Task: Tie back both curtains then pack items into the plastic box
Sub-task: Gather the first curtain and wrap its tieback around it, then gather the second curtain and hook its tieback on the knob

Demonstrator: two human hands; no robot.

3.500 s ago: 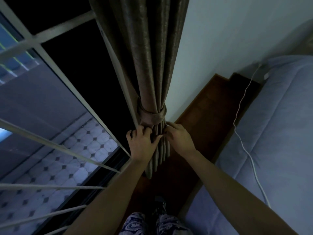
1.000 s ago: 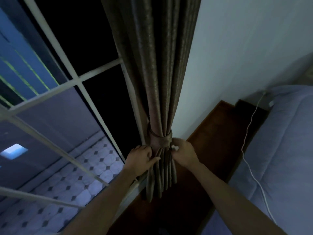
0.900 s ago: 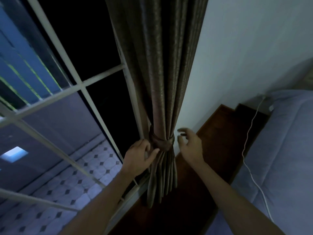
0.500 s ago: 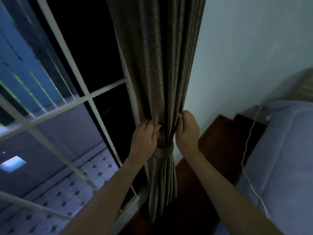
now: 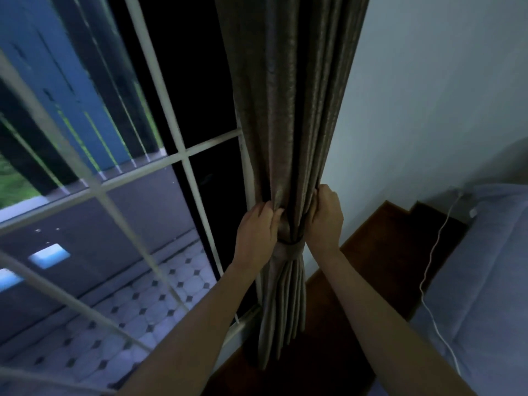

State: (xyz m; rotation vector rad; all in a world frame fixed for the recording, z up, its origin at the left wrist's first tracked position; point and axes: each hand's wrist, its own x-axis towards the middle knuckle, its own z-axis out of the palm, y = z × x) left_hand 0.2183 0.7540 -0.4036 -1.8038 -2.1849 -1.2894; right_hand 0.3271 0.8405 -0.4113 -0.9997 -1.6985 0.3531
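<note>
A brown curtain (image 5: 288, 104) hangs gathered into one bunch beside the window. A matching tie-back band (image 5: 291, 250) wraps it low down, with folds fanning out below. My left hand (image 5: 254, 235) pinches the curtain folds on the left side just above the band. Gripping the folds on the right side at about the same height is my right hand (image 5: 325, 221). The plastic box is not in view.
A window with white bars (image 5: 171, 164) fills the left. A pale wall (image 5: 428, 95) stands right of the curtain. Below lie a dark wooden floor (image 5: 380, 252) and a blue-grey bed (image 5: 485, 281) with a white cable (image 5: 428, 270) across it.
Both hands rose from below the band, let go briefly, and now grip the curtain folds just above it. The view has tilted upward.
</note>
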